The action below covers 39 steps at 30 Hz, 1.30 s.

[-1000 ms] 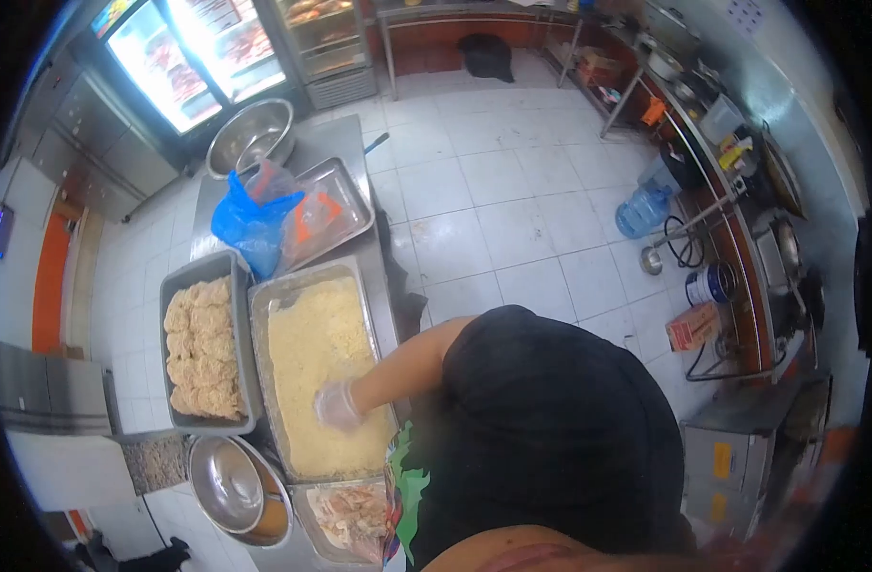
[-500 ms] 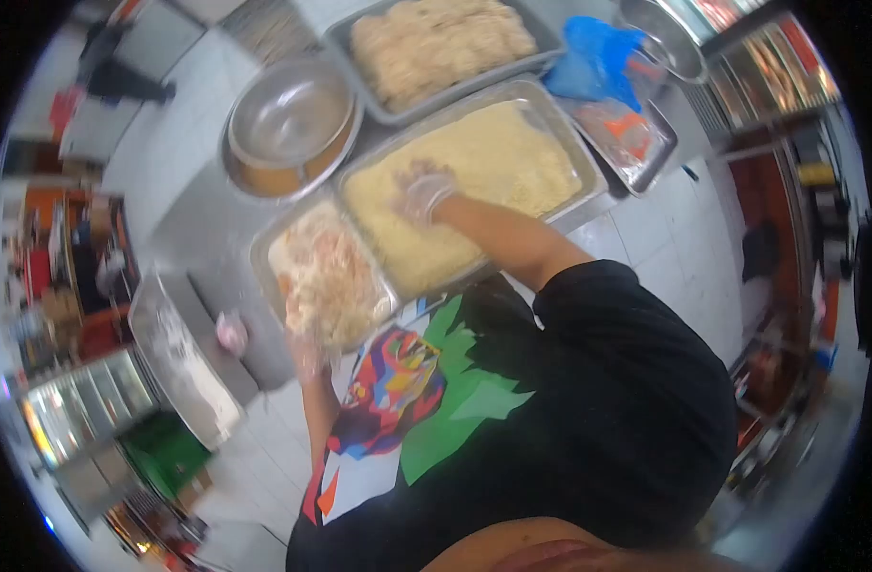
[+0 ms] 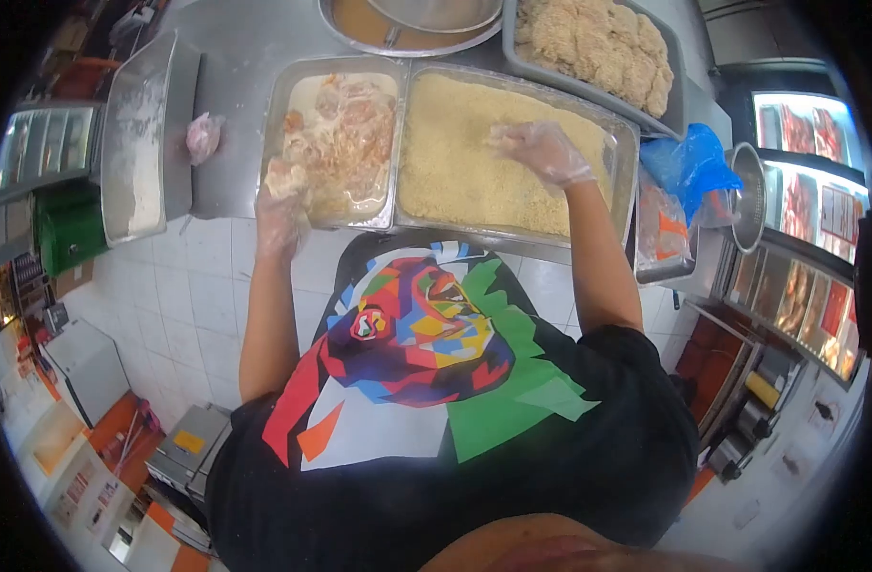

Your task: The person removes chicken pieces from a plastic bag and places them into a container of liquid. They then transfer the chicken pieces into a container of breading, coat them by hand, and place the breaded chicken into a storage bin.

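Observation:
My right hand point(image 3: 543, 153), in a clear plastic glove, is above the tray of yellow crumbs point(image 3: 455, 172). Its fingers stretch out to the left, loosely bent, with crumbs on the tips and no piece visible in them. At the near left corner of the tray of raw meat pieces in pale batter point(image 3: 336, 143) is my left hand point(image 3: 283, 212), also gloved. Batter thickly coats its curled fingers, and whether they hold a piece or just the tray rim is hidden. The two trays stand side by side, touching.
A grey tub of breaded pieces point(image 3: 598, 52) stands at the back right. Metal bowls point(image 3: 412, 43) hold brownish liquid behind the trays. On the right are a blue plastic bag point(image 3: 688, 172) and a small tray point(image 3: 665, 275); on the left, a floury metal bin point(image 3: 135, 153) and a crumpled pink-white bag point(image 3: 204, 138).
The head view has turned and levelled, so the trays now lie straight ahead. My right hand, earlier spread on the crumbs, has its fingers pointing left. My left hand stays by the batter tray's corner.

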Available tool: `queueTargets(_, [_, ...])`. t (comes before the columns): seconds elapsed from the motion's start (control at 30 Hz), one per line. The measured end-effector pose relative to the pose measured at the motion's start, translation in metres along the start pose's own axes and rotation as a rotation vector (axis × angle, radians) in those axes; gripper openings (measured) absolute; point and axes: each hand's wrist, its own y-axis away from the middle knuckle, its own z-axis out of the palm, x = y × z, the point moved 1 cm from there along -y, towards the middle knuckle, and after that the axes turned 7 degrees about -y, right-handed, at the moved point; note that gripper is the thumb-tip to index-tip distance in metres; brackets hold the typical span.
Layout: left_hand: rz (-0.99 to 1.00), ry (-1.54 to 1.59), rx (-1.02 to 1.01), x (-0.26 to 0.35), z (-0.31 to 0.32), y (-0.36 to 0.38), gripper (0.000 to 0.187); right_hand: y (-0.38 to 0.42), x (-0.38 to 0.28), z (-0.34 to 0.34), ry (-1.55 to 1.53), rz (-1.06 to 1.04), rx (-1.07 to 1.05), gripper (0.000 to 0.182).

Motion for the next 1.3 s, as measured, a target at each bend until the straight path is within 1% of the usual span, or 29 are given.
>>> queueTargets(0.07, [0.025,0.068,0.001,-0.001,0.005,-0.011,0.047,0.016,-0.005,0.004,0.052,0.079,-0.081,0.050])
queueTargets(0.1, [0.047,0.054,0.011,-0.002,0.011,-0.012,0.046,0.022,-0.006,0.004,0.076,0.120,-0.117,0.052])
queueTargets(0.2, [0.009,0.030,0.001,-0.006,0.027,-0.010,0.045,0.011,-0.020,0.009,0.142,0.334,-0.019,0.060])
queueTargets(0.23, [-0.007,0.038,0.003,-0.008,0.031,-0.010,0.045,0.000,-0.005,0.021,0.245,0.286,0.074,0.063])
queueTargets(0.3, [-0.018,0.056,0.009,-0.010,0.035,-0.011,0.045,-0.027,0.048,0.061,0.453,0.171,0.270,0.071])
queueTargets(0.4, [-0.073,0.070,0.068,-0.006,0.045,-0.005,0.045,-0.017,0.059,0.103,0.780,0.044,0.355,0.081])
queueTargets(0.5, [-0.101,-0.005,0.086,-0.005,0.038,-0.008,0.043,-0.028,0.064,0.101,0.667,0.145,0.260,0.084])
queueTargets(0.6, [-0.088,0.016,0.102,-0.009,0.038,-0.016,0.042,-0.033,0.051,0.082,0.508,0.227,0.276,0.081])
queueTargets(0.7, [-0.081,0.002,0.113,-0.004,0.037,-0.019,0.036,-0.040,0.058,0.043,0.350,0.351,-0.057,0.071])
queueTargets(0.8, [-0.082,0.033,0.126,-0.017,0.022,-0.021,0.033,-0.020,0.049,0.020,0.128,0.461,-0.253,0.061])
queueTargets(0.87, [-0.049,0.097,0.121,-0.016,0.027,-0.027,0.034,-0.007,0.041,0.024,0.161,0.386,-0.306,0.069])
queueTargets(0.9, [-0.085,0.117,0.115,-0.013,0.027,-0.026,0.036,0.001,0.037,0.027,0.177,0.352,-0.330,0.073])
queueTargets(0.97, [-0.114,0.101,0.104,-0.001,0.036,-0.023,0.037,0.003,0.063,0.045,0.148,0.296,-0.172,0.074])
queueTargets(1.0, [-0.123,0.096,0.099,0.002,0.040,-0.024,0.037,0.003,0.064,0.044,0.138,0.262,-0.091,0.074])
queueTargets(1.03, [-0.112,0.068,0.049,0.002,0.040,-0.024,0.039,0.004,0.066,0.040,0.143,0.238,-0.075,0.075])
queueTargets(1.1, [-0.142,0.071,0.042,0.006,0.043,-0.022,0.039,0.006,0.062,0.033,0.151,0.188,-0.061,0.075])
queueTargets(1.2, [-0.197,0.023,0.085,-0.004,0.026,-0.025,0.039,0.015,0.023,-0.013,-0.109,0.202,-0.158,0.075])
queueTargets(1.27, [-0.224,0.029,0.088,-0.008,0.018,-0.030,0.038,0.019,0.018,-0.054,0.151,0.013,0.035,0.072])
queueTargets(1.3, [-0.235,0.053,0.071,-0.005,0.018,-0.028,0.037,0.018,0.015,-0.081,0.082,0.001,0.022,0.069])
